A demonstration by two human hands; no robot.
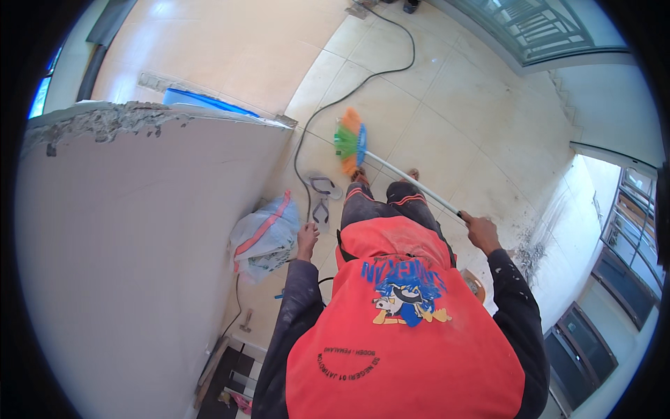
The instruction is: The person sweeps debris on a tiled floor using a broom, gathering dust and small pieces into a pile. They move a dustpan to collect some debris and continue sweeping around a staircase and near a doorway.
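My right hand (481, 232) is wrapped around the upper end of a pale broom handle (412, 180), which slants down to the far left. At its end, a broom head (350, 142) with orange, green and blue bristles rests on the tile floor by my feet, slightly blurred. To the left, my left hand (307, 238) hangs with its fingers curled; what they hold, if anything, is hidden. A black cable (298, 150) runs along the floor and passes out of sight at that hand. Close by lie a pair of flip-flops (322, 195) and a white sack (269, 234) with a red stripe.
A low wall (153, 230) with a rough, broken top edge stands at left. Behind it shows a blue-edged object (209, 103). A hammer (246, 320) lies on the floor at lower left. Grey debris (532, 255) is scattered along the right wall, near a glass-panelled door (579, 353).
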